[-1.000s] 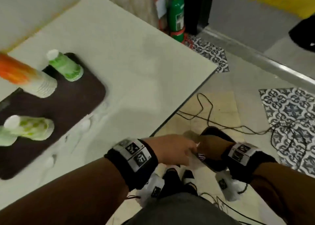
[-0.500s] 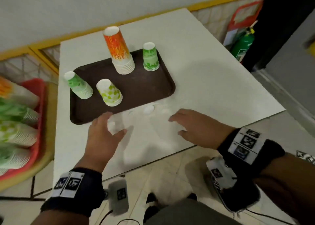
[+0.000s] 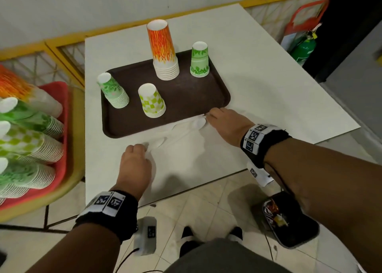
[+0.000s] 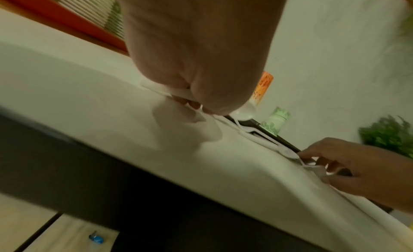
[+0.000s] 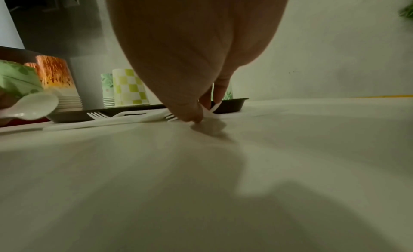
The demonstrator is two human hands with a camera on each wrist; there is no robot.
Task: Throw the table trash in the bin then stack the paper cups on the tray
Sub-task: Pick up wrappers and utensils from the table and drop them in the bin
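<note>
From the head view, both hands have come back up to the table (image 3: 268,99) since a second ago, when they were down by the floor. The left hand (image 3: 134,165) now pinches a white plastic spoon (image 3: 158,143) near the table's near edge. The right hand (image 3: 227,126) curls its fingers onto more white spoons and forks (image 3: 196,125) just beside the near edge of the brown tray (image 3: 186,99). Four piles of paper cups (image 3: 165,53) stand upside down on the tray. The bin (image 3: 289,221) sits on the floor, near and to the right.

From the left wrist view, the fingers are closed on a spoon (image 4: 243,111).

From the right wrist view, the fingertips (image 5: 194,118) pinch a fork (image 5: 170,116) that lies on the table.

I think the trash step is not done yet: this plastic cutlery still needs to go in the bin.
</note>
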